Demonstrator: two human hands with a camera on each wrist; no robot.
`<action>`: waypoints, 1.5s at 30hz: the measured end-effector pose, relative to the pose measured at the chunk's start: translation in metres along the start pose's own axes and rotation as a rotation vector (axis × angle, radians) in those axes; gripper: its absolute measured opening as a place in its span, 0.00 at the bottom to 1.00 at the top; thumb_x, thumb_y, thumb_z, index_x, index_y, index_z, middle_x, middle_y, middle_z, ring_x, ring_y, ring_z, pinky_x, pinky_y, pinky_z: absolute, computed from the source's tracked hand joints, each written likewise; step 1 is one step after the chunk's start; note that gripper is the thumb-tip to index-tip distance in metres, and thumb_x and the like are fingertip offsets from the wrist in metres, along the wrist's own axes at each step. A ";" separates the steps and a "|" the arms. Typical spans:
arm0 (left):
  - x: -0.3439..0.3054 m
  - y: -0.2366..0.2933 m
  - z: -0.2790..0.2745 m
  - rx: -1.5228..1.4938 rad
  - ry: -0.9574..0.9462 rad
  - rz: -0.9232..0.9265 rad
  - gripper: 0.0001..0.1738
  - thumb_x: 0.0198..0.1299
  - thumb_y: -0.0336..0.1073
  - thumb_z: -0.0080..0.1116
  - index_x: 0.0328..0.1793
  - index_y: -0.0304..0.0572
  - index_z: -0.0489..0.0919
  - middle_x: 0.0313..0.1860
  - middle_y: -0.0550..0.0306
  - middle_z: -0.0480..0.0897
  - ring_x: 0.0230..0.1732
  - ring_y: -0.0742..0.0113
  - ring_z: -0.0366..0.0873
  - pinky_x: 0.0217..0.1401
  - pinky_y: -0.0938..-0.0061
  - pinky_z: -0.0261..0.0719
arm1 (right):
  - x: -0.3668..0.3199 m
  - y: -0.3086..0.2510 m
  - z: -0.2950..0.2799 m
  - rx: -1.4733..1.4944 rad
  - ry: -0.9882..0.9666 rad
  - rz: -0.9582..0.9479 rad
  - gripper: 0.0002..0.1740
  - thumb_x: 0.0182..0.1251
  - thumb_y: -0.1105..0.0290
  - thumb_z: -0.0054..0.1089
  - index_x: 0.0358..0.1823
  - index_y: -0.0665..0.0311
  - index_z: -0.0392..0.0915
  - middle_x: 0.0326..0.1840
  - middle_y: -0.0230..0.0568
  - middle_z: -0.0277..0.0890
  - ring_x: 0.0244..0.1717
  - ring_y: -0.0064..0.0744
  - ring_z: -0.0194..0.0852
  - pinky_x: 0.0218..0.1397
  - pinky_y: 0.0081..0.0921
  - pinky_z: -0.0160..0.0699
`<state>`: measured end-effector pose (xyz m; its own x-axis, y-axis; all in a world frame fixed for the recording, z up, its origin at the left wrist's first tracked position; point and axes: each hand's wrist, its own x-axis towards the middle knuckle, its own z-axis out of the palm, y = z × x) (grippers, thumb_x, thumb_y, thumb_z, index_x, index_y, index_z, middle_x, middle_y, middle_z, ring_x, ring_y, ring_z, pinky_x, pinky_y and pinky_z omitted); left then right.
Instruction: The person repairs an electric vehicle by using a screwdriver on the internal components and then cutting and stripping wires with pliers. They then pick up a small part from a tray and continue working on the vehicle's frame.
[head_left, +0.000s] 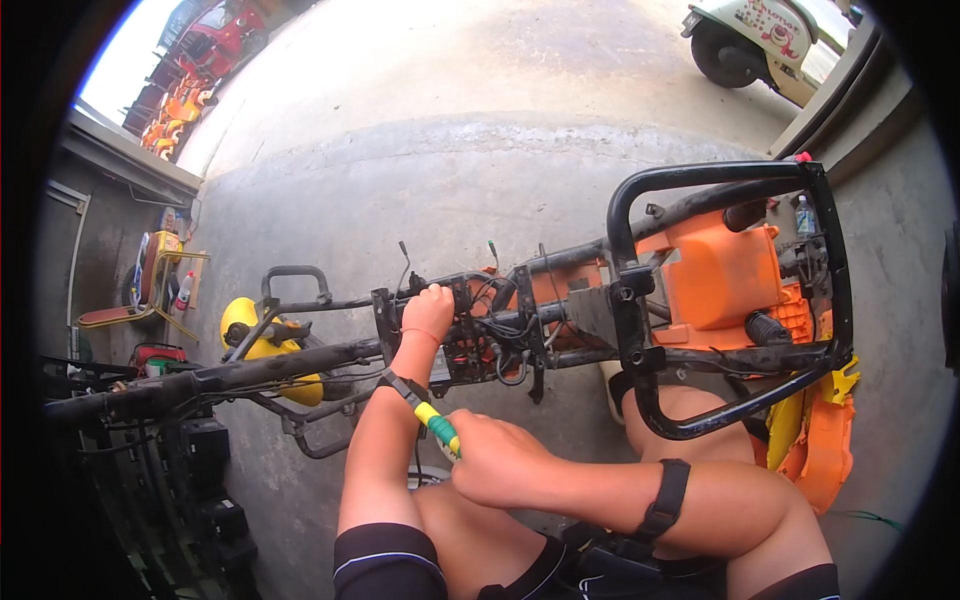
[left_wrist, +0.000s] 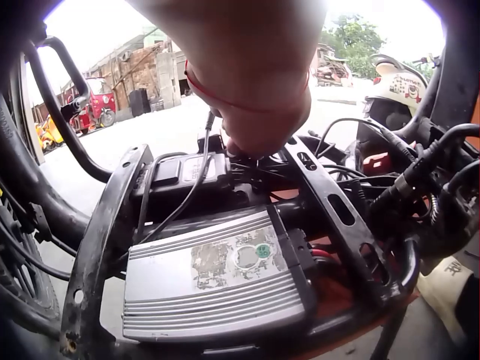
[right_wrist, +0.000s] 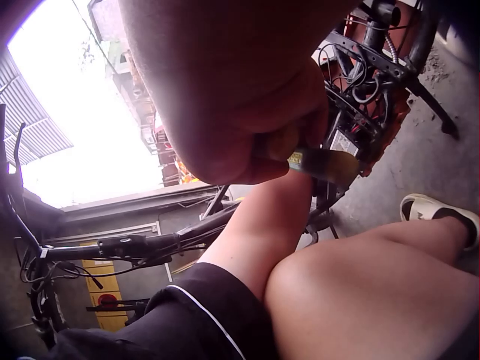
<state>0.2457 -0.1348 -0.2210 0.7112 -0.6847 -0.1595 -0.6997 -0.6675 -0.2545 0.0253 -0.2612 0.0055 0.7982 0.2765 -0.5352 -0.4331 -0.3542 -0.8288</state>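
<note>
My left hand (head_left: 428, 312) reaches down into the middle of a black vehicle frame (head_left: 580, 250), among cables and beside a black box (left_wrist: 184, 174). Its fingertips are hidden behind the hand and the parts, so I cannot tell what they hold. Nearer in the left wrist view lies a silver finned controller box (left_wrist: 210, 277) between two metal crossbars. My right hand (head_left: 505, 460) grips a tool by its yellow-and-green handle (head_left: 437, 425), held across in front of the left forearm. The handle also shows in the right wrist view, poking out of the curled fingers; no shaft is visible.
Orange plastic housing (head_left: 710, 270) fills the frame's right end, inside a black tube loop (head_left: 735, 422). A yellow part (head_left: 262, 345) sits under the left side. A chair (head_left: 150, 280) stands by the left wall. A scooter (head_left: 750, 45) is parked outside at upper right.
</note>
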 end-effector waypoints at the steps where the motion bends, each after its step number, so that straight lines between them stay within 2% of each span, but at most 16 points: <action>1: 0.001 0.002 -0.006 -0.014 -0.026 -0.013 0.08 0.62 0.37 0.60 0.41 0.41 0.79 0.39 0.51 0.83 0.41 0.53 0.87 0.42 0.61 0.87 | 0.000 0.000 0.000 -0.002 0.002 0.000 0.18 0.58 0.75 0.50 0.52 0.72 0.69 0.50 0.64 0.76 0.55 0.64 0.75 0.56 0.51 0.72; 5: 0.007 0.009 -0.022 -0.113 -0.114 -0.117 0.10 0.61 0.38 0.62 0.43 0.41 0.80 0.42 0.48 0.86 0.44 0.51 0.88 0.45 0.61 0.87 | 0.000 0.000 -0.001 -0.008 -0.001 0.008 0.18 0.58 0.75 0.50 0.52 0.72 0.69 0.50 0.64 0.76 0.55 0.64 0.75 0.56 0.51 0.72; 10: 0.015 0.013 -0.044 -0.299 -0.266 -0.400 0.11 0.60 0.34 0.60 0.46 0.37 0.84 0.47 0.40 0.87 0.51 0.46 0.87 0.53 0.58 0.86 | -0.001 -0.002 -0.003 -0.020 -0.003 0.008 0.17 0.58 0.75 0.50 0.49 0.73 0.69 0.50 0.64 0.76 0.55 0.64 0.75 0.56 0.52 0.71; 11: 0.015 0.014 -0.047 -0.298 -0.266 -0.400 0.11 0.60 0.34 0.60 0.46 0.37 0.84 0.47 0.40 0.87 0.51 0.46 0.87 0.53 0.58 0.86 | 0.000 -0.001 -0.002 -0.020 -0.003 0.007 0.17 0.58 0.75 0.50 0.49 0.73 0.69 0.50 0.64 0.76 0.55 0.64 0.75 0.56 0.52 0.71; 13: 0.017 0.018 -0.054 -0.425 -0.292 -0.543 0.13 0.60 0.34 0.60 0.46 0.34 0.86 0.46 0.38 0.87 0.52 0.45 0.86 0.56 0.58 0.85 | 0.001 0.001 0.000 -0.016 0.007 -0.009 0.16 0.58 0.75 0.50 0.49 0.73 0.69 0.49 0.65 0.76 0.54 0.65 0.75 0.56 0.52 0.71; 14: 0.018 0.020 -0.057 -0.424 -0.292 -0.542 0.13 0.60 0.34 0.60 0.46 0.34 0.86 0.46 0.38 0.87 0.52 0.45 0.86 0.56 0.58 0.85 | 0.001 0.001 0.001 -0.016 0.007 -0.009 0.16 0.58 0.75 0.50 0.49 0.73 0.69 0.49 0.65 0.76 0.54 0.65 0.75 0.56 0.52 0.71; 16: 0.021 0.023 -0.060 -0.515 -0.249 -0.662 0.14 0.60 0.34 0.60 0.46 0.33 0.87 0.46 0.36 0.87 0.53 0.45 0.86 0.57 0.59 0.85 | 0.001 0.000 0.001 -0.021 0.009 -0.021 0.16 0.57 0.76 0.50 0.48 0.73 0.69 0.49 0.65 0.76 0.54 0.65 0.75 0.56 0.53 0.71; 20: 0.022 0.021 -0.040 -0.445 -0.280 -0.555 0.13 0.63 0.34 0.57 0.48 0.32 0.84 0.45 0.36 0.87 0.51 0.43 0.87 0.54 0.58 0.85 | 0.001 0.000 0.000 -0.018 0.005 -0.012 0.16 0.57 0.76 0.50 0.48 0.73 0.69 0.49 0.65 0.76 0.54 0.65 0.75 0.55 0.53 0.71; 22: 0.019 0.021 -0.031 -0.365 -0.185 -0.455 0.11 0.66 0.32 0.53 0.49 0.33 0.78 0.45 0.38 0.87 0.49 0.41 0.87 0.52 0.56 0.86 | 0.001 0.001 0.000 -0.013 0.001 -0.007 0.16 0.57 0.76 0.50 0.48 0.73 0.69 0.48 0.65 0.76 0.54 0.65 0.75 0.55 0.53 0.71; 25: 0.016 0.015 -0.019 -0.332 -0.154 -0.406 0.08 0.69 0.32 0.49 0.48 0.36 0.73 0.46 0.38 0.86 0.47 0.41 0.87 0.50 0.54 0.86 | 0.000 0.001 0.000 -0.024 0.017 -0.019 0.16 0.58 0.76 0.49 0.48 0.73 0.69 0.48 0.65 0.76 0.54 0.65 0.75 0.55 0.53 0.71; 29: 0.008 0.011 -0.011 -0.288 -0.133 -0.307 0.08 0.67 0.32 0.53 0.48 0.38 0.74 0.46 0.39 0.85 0.46 0.43 0.87 0.49 0.56 0.86 | 0.001 0.002 0.001 -0.021 0.023 -0.024 0.16 0.58 0.76 0.49 0.48 0.72 0.69 0.48 0.65 0.76 0.53 0.65 0.75 0.55 0.53 0.71; 31: 0.004 0.008 -0.009 -0.224 -0.080 -0.156 0.08 0.64 0.33 0.58 0.46 0.39 0.75 0.44 0.42 0.85 0.45 0.46 0.87 0.48 0.58 0.87 | 0.001 0.002 0.001 -0.023 0.015 -0.028 0.16 0.58 0.76 0.49 0.49 0.72 0.69 0.49 0.65 0.76 0.54 0.65 0.75 0.56 0.52 0.71; 37: 0.002 0.003 -0.009 -0.188 -0.054 -0.097 0.08 0.61 0.33 0.62 0.42 0.39 0.76 0.41 0.45 0.85 0.43 0.48 0.88 0.45 0.59 0.87 | 0.001 0.002 0.001 -0.029 -0.011 -0.013 0.17 0.58 0.75 0.50 0.50 0.72 0.69 0.50 0.66 0.76 0.55 0.65 0.75 0.56 0.52 0.72; 41: 0.006 0.000 0.002 -0.206 -0.012 -0.140 0.08 0.61 0.33 0.61 0.42 0.39 0.76 0.39 0.45 0.85 0.42 0.47 0.88 0.44 0.59 0.87 | 0.002 0.004 0.003 -0.023 -0.007 0.007 0.18 0.58 0.75 0.51 0.51 0.73 0.69 0.50 0.66 0.76 0.56 0.65 0.75 0.57 0.52 0.71; 43: 0.007 0.000 0.003 -0.229 0.004 -0.178 0.06 0.61 0.32 0.58 0.42 0.39 0.75 0.38 0.44 0.85 0.41 0.46 0.88 0.44 0.59 0.87 | 0.003 0.006 0.006 -0.025 0.079 -0.043 0.12 0.60 0.76 0.51 0.44 0.74 0.70 0.45 0.67 0.78 0.50 0.68 0.78 0.53 0.56 0.74; 45: 0.005 0.000 0.000 -0.242 -0.007 -0.191 0.06 0.62 0.32 0.57 0.42 0.39 0.75 0.39 0.43 0.85 0.41 0.46 0.87 0.44 0.58 0.87 | 0.002 0.004 0.004 -0.026 0.058 -0.033 0.12 0.60 0.76 0.51 0.45 0.74 0.70 0.45 0.67 0.78 0.50 0.68 0.78 0.53 0.56 0.74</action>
<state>0.2493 -0.1384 -0.2214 0.8314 -0.5383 -0.1378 -0.5483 -0.8350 -0.0460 0.0233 -0.2585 0.0003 0.8351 0.2369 -0.4965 -0.3955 -0.3688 -0.8412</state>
